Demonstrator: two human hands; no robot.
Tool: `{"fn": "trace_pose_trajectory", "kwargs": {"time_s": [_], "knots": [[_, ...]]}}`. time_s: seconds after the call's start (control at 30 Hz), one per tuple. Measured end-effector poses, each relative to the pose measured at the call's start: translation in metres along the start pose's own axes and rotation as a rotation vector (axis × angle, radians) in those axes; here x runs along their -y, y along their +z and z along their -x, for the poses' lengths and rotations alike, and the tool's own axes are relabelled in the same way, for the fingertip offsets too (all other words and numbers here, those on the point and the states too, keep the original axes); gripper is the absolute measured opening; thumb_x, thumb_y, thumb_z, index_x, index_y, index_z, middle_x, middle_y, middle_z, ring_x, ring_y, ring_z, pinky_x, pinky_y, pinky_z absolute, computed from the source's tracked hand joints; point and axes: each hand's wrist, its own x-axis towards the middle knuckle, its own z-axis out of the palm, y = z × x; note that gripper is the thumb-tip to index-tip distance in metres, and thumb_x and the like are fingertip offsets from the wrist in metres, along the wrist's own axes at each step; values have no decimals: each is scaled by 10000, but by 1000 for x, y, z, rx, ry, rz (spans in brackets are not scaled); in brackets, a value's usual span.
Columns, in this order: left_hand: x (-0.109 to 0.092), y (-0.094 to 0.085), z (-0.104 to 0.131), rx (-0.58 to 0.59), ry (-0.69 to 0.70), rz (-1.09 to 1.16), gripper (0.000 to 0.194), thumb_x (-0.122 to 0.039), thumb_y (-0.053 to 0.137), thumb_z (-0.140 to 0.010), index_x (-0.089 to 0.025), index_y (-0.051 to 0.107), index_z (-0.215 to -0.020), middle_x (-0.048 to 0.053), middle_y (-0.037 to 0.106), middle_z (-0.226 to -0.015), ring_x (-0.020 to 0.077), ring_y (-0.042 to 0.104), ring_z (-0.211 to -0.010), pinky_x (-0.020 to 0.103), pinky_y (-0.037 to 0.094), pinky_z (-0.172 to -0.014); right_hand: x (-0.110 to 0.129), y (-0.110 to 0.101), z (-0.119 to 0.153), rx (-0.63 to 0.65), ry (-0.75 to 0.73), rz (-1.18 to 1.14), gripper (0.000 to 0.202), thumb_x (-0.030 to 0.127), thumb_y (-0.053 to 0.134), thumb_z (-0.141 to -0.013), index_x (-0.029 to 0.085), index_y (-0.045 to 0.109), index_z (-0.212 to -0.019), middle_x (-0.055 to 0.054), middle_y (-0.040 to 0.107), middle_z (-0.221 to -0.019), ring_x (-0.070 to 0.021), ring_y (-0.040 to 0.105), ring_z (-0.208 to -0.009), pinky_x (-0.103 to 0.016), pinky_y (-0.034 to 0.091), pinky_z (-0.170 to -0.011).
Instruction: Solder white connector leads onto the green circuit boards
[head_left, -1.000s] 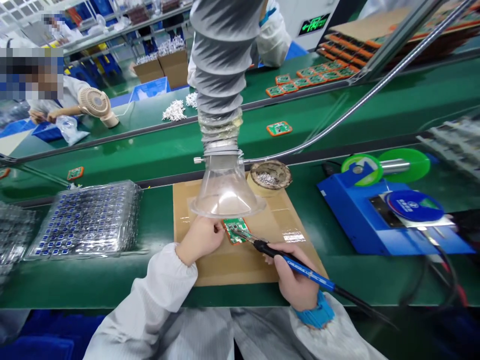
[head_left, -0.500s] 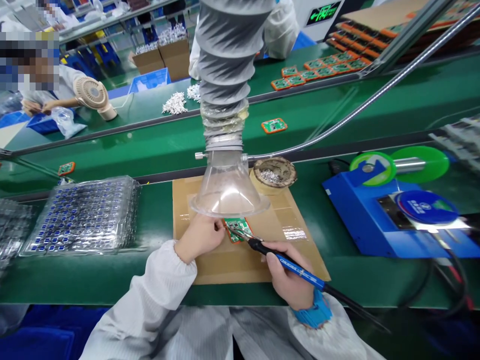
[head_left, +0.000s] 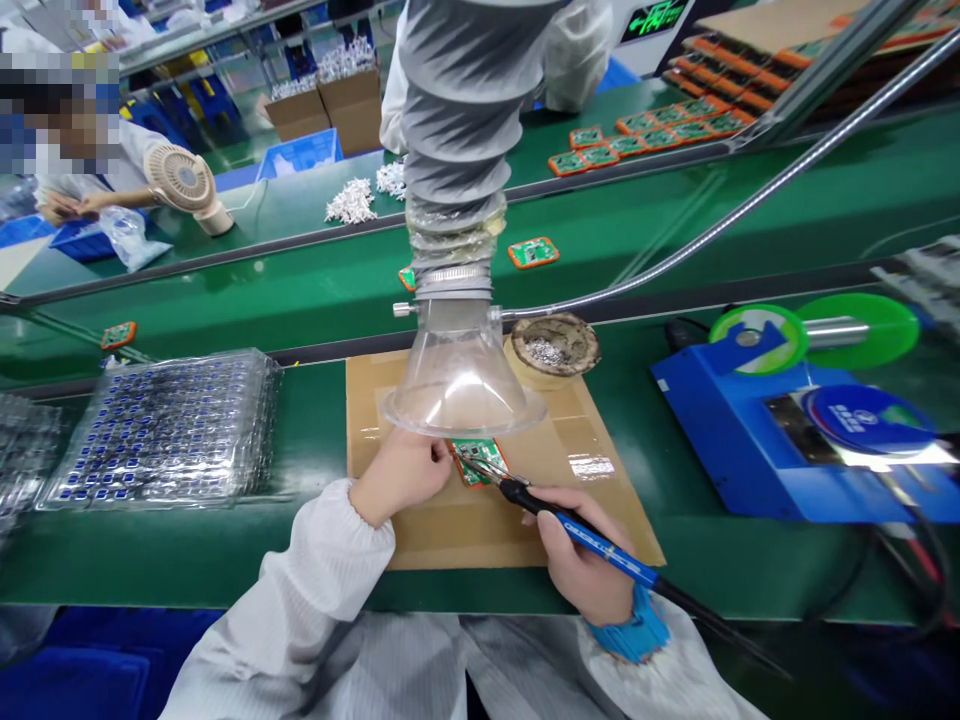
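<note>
A green circuit board point(head_left: 484, 466) with an orange border lies on the cardboard sheet point(head_left: 450, 540), under a clear fume hood point(head_left: 463, 385). At its left edge is my left hand point(head_left: 405, 475), fingers curled closed; the hood and the hand hide whatever they may pinch. My right hand point(head_left: 589, 555) is wrapped around a blue and black soldering iron point(head_left: 592, 537). The metal tip of the iron reaches over the board's middle; I cannot tell whether it touches. A blue band circles my right wrist.
A round pot of solder scraps point(head_left: 555, 348) stands behind the board. Stacked clear trays point(head_left: 165, 430) are at left, a blue solder feeder point(head_left: 750, 430) at right. Behind runs a green conveyor point(head_left: 322, 290) carrying boards. Across it, a person point(head_left: 82, 190) works near a fan point(head_left: 182, 180).
Boards on the conveyor have shifted left, and another now shows beside the grey duct. The view has shifted slightly. Both hands and the soldering iron keep nearly the same pose at the board.
</note>
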Motion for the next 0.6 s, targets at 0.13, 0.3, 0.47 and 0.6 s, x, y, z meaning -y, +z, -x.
{"fn": "trace_pose_trajectory", "kwargs": {"time_s": [0.13, 0.3, 0.47, 0.6], "knots": [[0, 1, -1, -12, 10, -34, 144, -76, 526, -809, -186, 554, -720, 23, 611, -759, 141, 515, -685, 290, 431, -693, 1, -1, 0, 0, -23, 47, 97, 261, 635, -920, 239, 696, -991, 11, 757, -758, -135, 727, -608, -210, 572, -606], [-1, 1, -1, -7, 12, -13, 140, -68, 526, -805, -186, 566, -741, 23, 622, -759, 140, 529, -682, 282, 441, -697, -1, -1, 1, 6, -29, 44, 98, 260, 630, -927, 236, 695, -996, 8, 758, -769, -130, 728, -612, -205, 572, -612], [-1, -1, -1, -4, 15, -7, 137, -70, 525, -811, -185, 572, -752, 26, 628, -765, 143, 534, -690, 288, 444, -710, 1, 0, 0, 0, -42, 44, 93, 261, 626, -929, 228, 692, -986, -8, 766, -798, -137, 735, -612, -217, 581, -620], [-2, -2, -1, 13, 10, -10, 144, -65, 525, -804, -185, 562, -732, 23, 621, -756, 141, 526, -685, 286, 432, -696, -3, 0, 3, -9, -60, 76, 94, 277, 639, -922, 234, 698, -981, -14, 763, -806, -157, 743, -657, -235, 576, -619]]}}
